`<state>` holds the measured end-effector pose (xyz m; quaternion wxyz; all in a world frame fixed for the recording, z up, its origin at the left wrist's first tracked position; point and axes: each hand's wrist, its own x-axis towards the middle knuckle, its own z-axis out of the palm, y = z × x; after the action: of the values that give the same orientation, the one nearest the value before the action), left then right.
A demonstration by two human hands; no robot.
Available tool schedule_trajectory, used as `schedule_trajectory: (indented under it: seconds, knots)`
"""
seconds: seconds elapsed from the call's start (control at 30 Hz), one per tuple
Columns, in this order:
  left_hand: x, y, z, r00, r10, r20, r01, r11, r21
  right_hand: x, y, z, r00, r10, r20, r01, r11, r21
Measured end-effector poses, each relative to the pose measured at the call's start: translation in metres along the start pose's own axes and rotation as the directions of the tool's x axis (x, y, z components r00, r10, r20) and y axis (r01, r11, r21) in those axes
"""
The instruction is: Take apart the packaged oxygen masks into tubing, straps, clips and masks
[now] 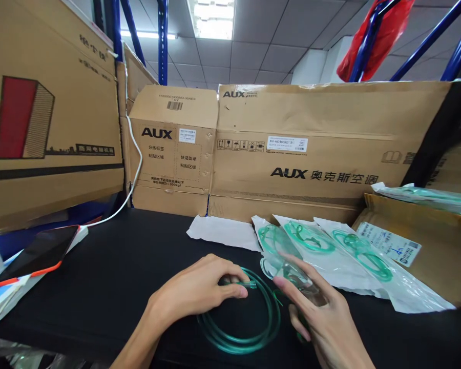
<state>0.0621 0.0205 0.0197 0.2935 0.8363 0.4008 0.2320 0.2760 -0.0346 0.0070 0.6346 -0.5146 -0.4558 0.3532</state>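
A coil of green clear tubing [271, 325] lies on the black tabletop in front of me. My left hand [205, 287] pinches the tubing's end, where a clear connector [249, 284] sticks out past the thumb. To the right of the coil, my right hand [322, 307] is curled around a clear plastic mask [297, 274], slightly blurred. Part of the mask is hidden by the fingers. Just behind it, several white and clear pouches [311, 241] with green tubing inside lie in an overlapping row.
A flat white packet [225, 232] lies left of the pouches. An open cardboard box [438, 241] stands at the right with more bagged tubing [430, 196] on top. A phone [42, 251] with a white cable [132, 169] sits far left. Cardboard panels [322, 128] wall the back.
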Motion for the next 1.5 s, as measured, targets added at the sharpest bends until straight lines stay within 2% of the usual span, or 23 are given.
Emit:
schedule_trajectory:
  seconds: [0.1,0.2,0.3,0.6,0.8,0.97,1.3,1.5]
  knots:
    - [0.000,0.000,-0.001,0.999,-0.031,-0.009,0.031,1.000,-0.006,0.002,0.003,-0.008,0.998,-0.031,0.054,0.038,0.989,-0.143]
    - [0.000,0.001,-0.002,0.999,-0.047,-0.021,0.047,0.999,-0.004,0.006,0.007,-0.018,0.989,-0.104,0.107,0.132,0.945,-0.300]
    - [0.000,0.001,-0.003,0.999,-0.032,-0.009,0.032,0.999,0.006,0.010,0.010,-0.026,0.976,-0.153,0.154,0.201,0.907,-0.369]
    - [0.000,0.001,-0.001,0.999,-0.033,-0.002,0.034,0.999,0.017,0.012,0.012,-0.030,0.938,-0.040,0.344,0.199,0.874,-0.443]
    - [-0.001,0.000,0.003,0.999,0.031,-0.019,-0.030,0.998,0.053,0.009,0.010,-0.025,0.940,0.022,0.340,0.141,0.883,-0.448]
    - [-0.001,0.002,0.007,0.995,0.100,-0.026,-0.098,0.993,0.057,0.004,0.006,-0.023,0.968,0.060,0.245,0.054,0.899,-0.434]
    - [0.004,0.016,0.011,0.980,0.132,-0.149,-0.119,0.989,0.091,0.002,0.005,-0.018,0.980,-0.011,0.200,0.100,0.892,-0.442]
    - [0.005,0.014,0.009,0.981,0.138,-0.139,-0.132,0.990,0.050,-0.001,0.002,-0.018,0.981,0.008,0.196,0.071,0.916,-0.394]
